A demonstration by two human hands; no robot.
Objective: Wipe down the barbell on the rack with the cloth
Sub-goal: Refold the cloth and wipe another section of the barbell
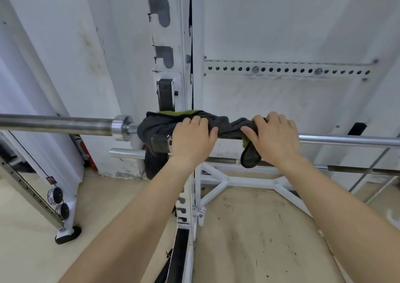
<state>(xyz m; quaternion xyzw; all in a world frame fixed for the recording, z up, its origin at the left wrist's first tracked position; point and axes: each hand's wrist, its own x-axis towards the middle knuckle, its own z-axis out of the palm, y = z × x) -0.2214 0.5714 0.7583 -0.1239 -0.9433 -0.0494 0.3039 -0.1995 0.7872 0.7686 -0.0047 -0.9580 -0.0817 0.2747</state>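
Note:
A steel barbell [54,122] lies across the white rack [184,70] at chest height, its sleeve and collar to the left, its thin shaft running off to the right. A dark grey cloth [225,124] with a green edge is draped over the shaft by the rack hook. My left hand [191,136] grips the cloth and the bar just right of the hook. My right hand [273,138] grips the cloth's other end around the shaft; a loose corner hangs below it. The shaft under the cloth is hidden.
A second bar [126,153] with a black plate [155,163] sits lower behind the rack upright. White base struts [242,182] cross the scuffed floor. A slanted white frame [65,217] with black rollers stands at the left. A perforated rail [287,70] is fixed to the wall.

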